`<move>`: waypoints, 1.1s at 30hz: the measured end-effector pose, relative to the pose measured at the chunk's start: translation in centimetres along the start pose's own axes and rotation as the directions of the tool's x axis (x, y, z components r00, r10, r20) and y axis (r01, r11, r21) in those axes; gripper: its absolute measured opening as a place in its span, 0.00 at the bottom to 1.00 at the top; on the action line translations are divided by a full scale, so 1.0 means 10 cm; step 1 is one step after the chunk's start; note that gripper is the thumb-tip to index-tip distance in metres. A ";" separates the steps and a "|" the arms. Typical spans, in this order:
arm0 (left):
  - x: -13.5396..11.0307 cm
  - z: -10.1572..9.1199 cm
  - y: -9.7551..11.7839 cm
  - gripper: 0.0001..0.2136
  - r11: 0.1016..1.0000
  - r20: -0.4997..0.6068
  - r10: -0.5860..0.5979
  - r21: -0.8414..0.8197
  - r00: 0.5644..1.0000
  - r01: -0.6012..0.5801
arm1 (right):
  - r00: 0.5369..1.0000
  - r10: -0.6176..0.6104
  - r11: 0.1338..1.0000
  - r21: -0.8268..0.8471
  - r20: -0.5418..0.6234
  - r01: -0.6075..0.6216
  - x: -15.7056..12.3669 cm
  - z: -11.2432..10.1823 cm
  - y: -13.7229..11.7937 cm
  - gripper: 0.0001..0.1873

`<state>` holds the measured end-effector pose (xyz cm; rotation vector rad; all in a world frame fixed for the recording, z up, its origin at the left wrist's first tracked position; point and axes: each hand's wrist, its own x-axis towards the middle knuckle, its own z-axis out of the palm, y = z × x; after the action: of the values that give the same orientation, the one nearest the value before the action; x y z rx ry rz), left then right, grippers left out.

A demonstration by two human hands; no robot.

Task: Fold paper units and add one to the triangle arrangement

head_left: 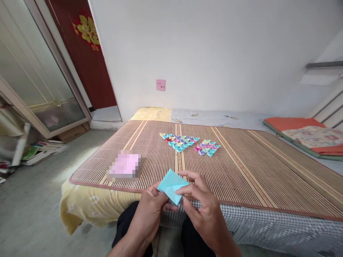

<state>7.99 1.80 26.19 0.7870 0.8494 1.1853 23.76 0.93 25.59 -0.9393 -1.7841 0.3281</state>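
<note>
A light blue folded paper (171, 185) is held over the front edge of the bed, one corner pointing away from me. My left hand (151, 205) pinches its lower left side, with the thumb on top and the fingers beneath. At the right side, my right hand (202, 198) grips the paper between its thumb and a fingertip that presses on the face; its index finger is raised near the right edge. Further back lie many-coloured folded paper pieces in two groups, a larger group (180, 141) and a smaller group (207, 147) to its right.
A striped bamboo mat (241, 167) covers the bed. Left of my hands is a blurred pink block (125, 165). An orange folded quilt (297, 125) lies at the far right. A pink note (160, 85) is stuck to the white wall (209, 53). Books (40, 151) are on the floor at left.
</note>
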 end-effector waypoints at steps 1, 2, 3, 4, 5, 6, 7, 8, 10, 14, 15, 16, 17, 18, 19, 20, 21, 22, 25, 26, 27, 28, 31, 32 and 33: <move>0.00 0.01 0.00 0.12 1.000 -0.001 -0.004 -0.025 1.000 0.003 | 1.000 -0.001 1.000 -0.004 -0.002 0.001 0.00 0.00 0.01 0.13; -0.01 0.01 0.01 0.11 0.999 0.002 -0.006 -0.043 1.000 0.007 | 1.000 0.003 1.000 -0.004 -0.003 -0.003 -0.01 0.00 0.01 0.13; -0.02 0.02 0.01 0.11 0.998 0.006 -0.008 -0.059 1.000 0.008 | 1.000 0.010 1.000 -0.001 -0.003 -0.010 -0.01 0.00 0.02 0.13; -0.02 0.02 0.01 0.11 0.997 0.014 -0.010 -0.071 1.000 0.011 | 1.000 0.018 1.000 0.003 -0.004 -0.018 -0.02 0.01 0.02 0.13; -0.03 0.02 0.02 0.11 0.997 0.024 -0.011 -0.081 1.000 0.012 | 1.000 0.026 1.000 0.008 -0.006 -0.026 -0.02 0.01 0.03 0.13; -0.04 0.02 0.02 0.11 0.996 0.036 -0.008 -0.089 0.999 0.012 | 0.999 0.030 0.999 0.012 -0.010 -0.030 -0.03 0.02 0.04 0.13; -0.04 0.02 0.02 0.11 0.995 0.047 -0.005 -0.095 0.999 0.009 | 0.999 0.034 0.999 0.013 -0.015 -0.034 -0.03 0.02 0.05 0.13; -0.05 0.02 0.02 0.10 0.995 0.055 0.000 -0.100 0.998 0.006 | 0.999 0.036 0.999 0.013 -0.019 -0.035 -0.03 0.03 0.06 0.13; -0.05 0.02 0.02 0.10 0.994 0.064 0.006 -0.113 0.998 0.002 | 0.999 0.041 0.999 0.016 -0.019 -0.040 -0.04 0.03 0.07 0.14; -0.05 0.01 0.02 0.09 0.985 0.055 -0.010 -0.174 0.998 0.020 | 0.997 0.079 0.995 0.064 0.001 -0.079 -0.03 0.03 0.09 0.13; -0.05 0.00 0.01 0.09 0.982 0.053 -0.018 -0.189 0.998 0.028 | 0.996 0.093 0.993 0.076 0.010 -0.094 -0.03 0.02 0.10 0.13; -0.05 0.00 0.00 0.09 0.979 0.051 -0.025 -0.201 0.998 0.035 | 0.994 0.107 0.991 0.084 0.019 -0.108 -0.03 0.02 0.10 0.12; -0.05 -0.01 -0.01 0.08 0.976 0.049 -0.028 -0.212 0.998 0.038 | 0.993 0.118 0.989 0.090 0.027 -0.120 -0.03 0.02 0.10 0.12; -0.05 -0.01 -0.02 0.08 0.974 0.044 -0.028 -0.222 0.999 0.037 | 0.991 0.128 0.987 0.092 0.031 -0.130 -0.02 0.01 0.10 0.12; -0.05 -0.02 -0.03 0.08 0.972 0.039 -0.023 -0.233 0.999 0.031 | 0.990 0.135 0.986 0.093 0.036 -0.138 -0.02 0.01 0.10 0.12; -0.05 -0.03 -0.04 0.07 0.969 0.034 -0.014 -0.245 0.999 0.022 | 0.989 0.142 0.985 0.096 0.040 -0.145 -0.02 0.01 0.11 0.12; -0.05 -0.03 -0.05 0.07 0.966 0.031 -0.005 -0.258 1.000 0.013 | 0.988 0.147 0.983 0.100 0.047 -0.151 -0.02 0.01 0.11 0.12; -0.06 -0.04 -0.05 0.07 0.963 0.029 0.005 -0.271 1.000 0.003 | 0.987 0.152 0.982 0.104 0.054 -0.157 -0.01 0.01 0.11 0.12; -0.08 -0.03 -0.05 0.10 0.960 -0.006 0.011 -0.280 1.000 -0.012 | 0.986 0.154 0.980 0.118 0.069 -0.162 0.00 0.00 0.12 0.10; -0.08 -0.02 -0.04 0.11 0.965 -0.026 0.002 -0.261 1.000 -0.008 | 0.985 0.154 0.980 0.119 0.074 -0.162 0.00 0.00 0.12 0.10; -0.08 -0.01 -0.04 0.12 0.972 -0.046 -0.007 -0.235 0.999 -0.004 | 0.985 0.154 0.979 0.120 0.079 -0.163 0.01 0.00 0.12 0.10; -0.07 0.01 -0.04 0.13 0.978 -0.063 -0.013 -0.207 0.998 0.000 | 0.985 0.154 0.979 0.121 0.084 -0.163 0.01 0.00 0.12 0.10; -0.03 0.06 -0.03 0.17 0.986 -0.073 -0.014 -0.169 0.997 0.001 | 0.986 0.141 0.982 0.118 0.090 -0.151 0.02 -0.01 0.13 0.12; -0.02 0.07 -0.03 0.18 0.985 -0.072 -0.014 -0.171 0.997 0.002 | 0.987 0.134 0.983 0.116 0.087 -0.143 0.02 -0.02 0.13 0.12; -0.01 0.08 -0.03 0.19 0.985 -0.069 -0.021 -0.171 0.997 0.009 | 0.988 0.128 0.984 0.116 0.084 -0.137 0.02 -0.03 0.13 0.13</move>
<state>8.83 1.57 26.32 0.6007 0.7983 1.2608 24.56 1.89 25.00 -0.9718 -1.7527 0.5577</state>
